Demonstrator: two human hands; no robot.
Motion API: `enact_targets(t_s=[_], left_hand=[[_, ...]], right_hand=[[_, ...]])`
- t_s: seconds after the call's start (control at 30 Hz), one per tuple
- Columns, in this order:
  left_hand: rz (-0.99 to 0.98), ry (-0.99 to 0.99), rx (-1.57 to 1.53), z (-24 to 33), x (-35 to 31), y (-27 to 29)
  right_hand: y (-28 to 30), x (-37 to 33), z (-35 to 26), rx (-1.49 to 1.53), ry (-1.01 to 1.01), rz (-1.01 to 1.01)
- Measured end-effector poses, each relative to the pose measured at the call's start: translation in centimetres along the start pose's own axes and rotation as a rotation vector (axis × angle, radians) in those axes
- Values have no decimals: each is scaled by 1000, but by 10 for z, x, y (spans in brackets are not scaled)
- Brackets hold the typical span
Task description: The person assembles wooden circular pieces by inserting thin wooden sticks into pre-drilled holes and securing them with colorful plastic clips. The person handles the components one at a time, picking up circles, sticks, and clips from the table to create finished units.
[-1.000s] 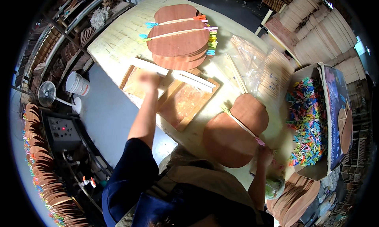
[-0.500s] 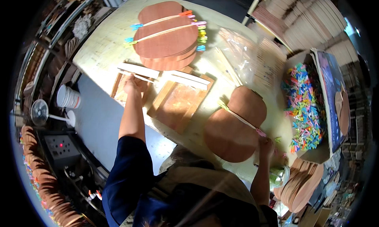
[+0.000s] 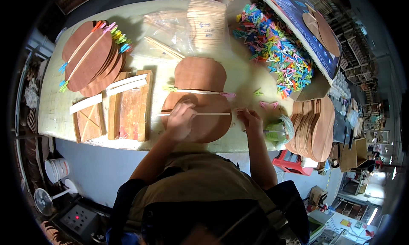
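Note:
A brown guitar-shaped wooden plate [image 3: 200, 73] lies in front of me on the table. Across its waist runs a pale wooden strip [image 3: 200, 91], with a yellow-green clothespin [image 3: 169, 88] at its left end and a pink clothespin [image 3: 227, 94] at its right end. A second thin wooden strip [image 3: 217, 113] lies across the wider part. My left hand [image 3: 181, 119], slightly blurred, is closed over this strip left of its middle. My right hand [image 3: 250, 120] is just past the strip's right end, fingers pinched together; what they hold, if anything, I cannot make out.
Wooden trays [image 3: 130, 106] with pale strips stand at left, below stacked clipped plates [image 3: 91, 53]. Loose clothespins [image 3: 268, 105] lie at right, near a large box of colourful clothespins [image 3: 272, 53]. Bagged strips [image 3: 206, 25] lie at the back; more plates [image 3: 311, 125] stand at far right.
My left hand has come from the small tray to the plate with a strip. My right hand has left the pink clothespin at the upper strip's end. The view has turned right.

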State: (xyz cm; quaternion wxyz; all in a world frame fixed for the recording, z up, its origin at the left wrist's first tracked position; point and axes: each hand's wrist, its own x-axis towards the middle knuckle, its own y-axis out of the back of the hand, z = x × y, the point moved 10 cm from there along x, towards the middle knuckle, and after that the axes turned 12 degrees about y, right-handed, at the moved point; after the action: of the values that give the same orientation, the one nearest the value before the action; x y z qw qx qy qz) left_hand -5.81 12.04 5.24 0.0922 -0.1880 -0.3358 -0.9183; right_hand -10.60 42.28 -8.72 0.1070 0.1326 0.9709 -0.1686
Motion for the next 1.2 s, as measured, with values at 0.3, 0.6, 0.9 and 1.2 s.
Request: enact_targets(t_s=[0.3, 0.6, 0.9, 1.2], left_hand=[[-74, -3, -4, -2, 2, -29], [-83, 16, -13, -2, 0, -30], [-68, 23, -22, 11, -5, -45], [-60, 48, -37, 6, -10, -41]], right_hand=[[4, -40, 41, 269, -239, 29], [24, -1, 4, -228, -16, 203], [-11, 90, -80, -1721, 270, 471], [-97, 119, -88, -1193, 679, -127]])
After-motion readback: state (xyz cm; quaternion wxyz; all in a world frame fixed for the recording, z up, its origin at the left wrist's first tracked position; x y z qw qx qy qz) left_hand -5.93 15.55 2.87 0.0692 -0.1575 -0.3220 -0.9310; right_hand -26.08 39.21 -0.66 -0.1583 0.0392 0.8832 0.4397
